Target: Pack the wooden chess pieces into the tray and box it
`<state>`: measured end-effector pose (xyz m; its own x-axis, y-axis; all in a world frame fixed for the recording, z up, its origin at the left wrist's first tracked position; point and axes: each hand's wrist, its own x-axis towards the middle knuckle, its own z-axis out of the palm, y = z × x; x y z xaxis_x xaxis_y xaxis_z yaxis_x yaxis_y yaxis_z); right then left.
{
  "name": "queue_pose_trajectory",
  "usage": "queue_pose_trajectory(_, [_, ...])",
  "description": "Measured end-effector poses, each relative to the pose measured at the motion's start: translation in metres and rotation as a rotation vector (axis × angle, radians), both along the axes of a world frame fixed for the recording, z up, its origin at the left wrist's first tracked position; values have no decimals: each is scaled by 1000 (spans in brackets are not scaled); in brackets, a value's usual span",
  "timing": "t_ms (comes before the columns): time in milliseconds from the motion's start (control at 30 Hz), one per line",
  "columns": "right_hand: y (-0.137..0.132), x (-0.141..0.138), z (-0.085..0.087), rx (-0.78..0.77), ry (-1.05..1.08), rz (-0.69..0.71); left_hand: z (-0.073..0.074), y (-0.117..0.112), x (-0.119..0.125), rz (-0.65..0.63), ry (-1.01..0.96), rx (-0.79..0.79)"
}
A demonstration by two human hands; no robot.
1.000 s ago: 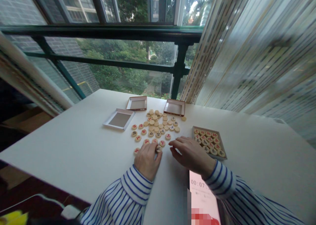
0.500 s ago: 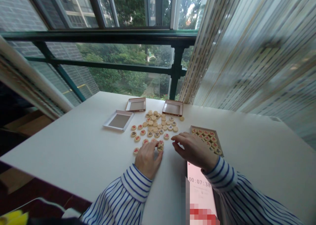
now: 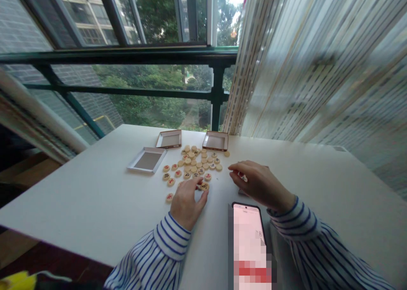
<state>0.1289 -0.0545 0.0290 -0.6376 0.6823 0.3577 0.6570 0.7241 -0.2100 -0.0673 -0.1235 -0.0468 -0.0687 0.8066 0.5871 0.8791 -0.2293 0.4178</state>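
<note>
So we're at a white table (image 3: pixel 95 192) by the window with a bunch of xiangqi pieces (image 3: pixel 193 163), and our left hand (image 3: pixel 186 202) has thumb and index finger pinched around one black-lettered xiangqi piece (image 3: pixel 205 187) at the near edge of the spread; we can't tell if it's off the tabletop. Our right hand (image 3: pixel 259 182) is bent over the box of pieces (image 3: pixel 242 193) and hides most of it, fingers curled and index tip close to the thumb tip, and honestly we can't tell whether it's holding anything. A red-marked piece (image 3: pixel 243 177) shows through the gap in those fingers. As for writing, some loose ones carry red or black Chinese characters, too small for us to read here, and plenty of others show plain wood tops. Past the pile we've got two brown-edged box trays, a left one (image 3: pixel 168 140) and a right one (image 3: pixel 215 141), with a white-rimmed tray (image 3: pixel 148 160) nearer us on the left; can't make out a brand on any of them. Between our forearms lies a phone (image 3: pixel 248 226) with a pinkish screen: a digit like an 8 shows near its right side, tiny text up top is illegible, and the lower part is pixelated over a red patch.
</note>
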Motion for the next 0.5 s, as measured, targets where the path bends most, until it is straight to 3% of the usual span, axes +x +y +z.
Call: queue_pose_trajectory(500, [5, 37, 12, -28, 4, -100, 32, 26, 29, -112, -68, 22])
